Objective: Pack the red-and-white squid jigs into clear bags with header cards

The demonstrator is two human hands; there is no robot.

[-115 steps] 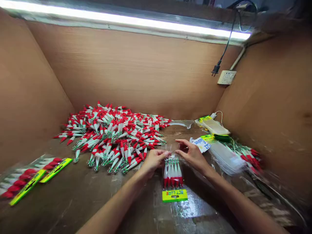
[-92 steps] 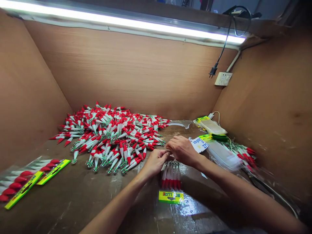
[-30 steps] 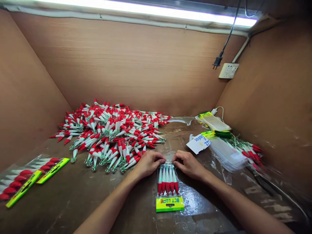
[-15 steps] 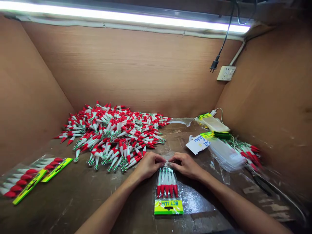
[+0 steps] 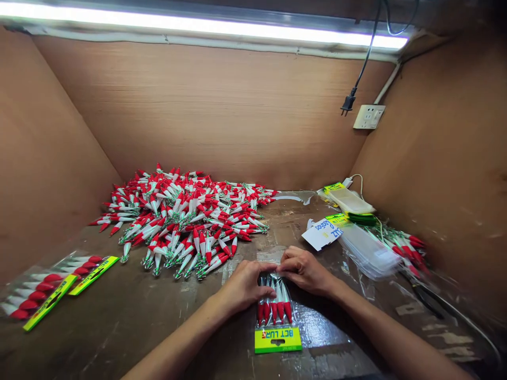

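A clear packet of red-and-white squid lures, its yellow-green header reading "BCT LURE" upside down, lies on the dark, scuffed tabletop; the left hand rests on it with thumb and forefinger spread, while the right hand pinches its far end. Upside-down blue handwriting, apparently starting "LUZ", marks a white card beside plastic sleeves. Brown panels enclose the bench beneath a lit tube, with a socket plate at right.
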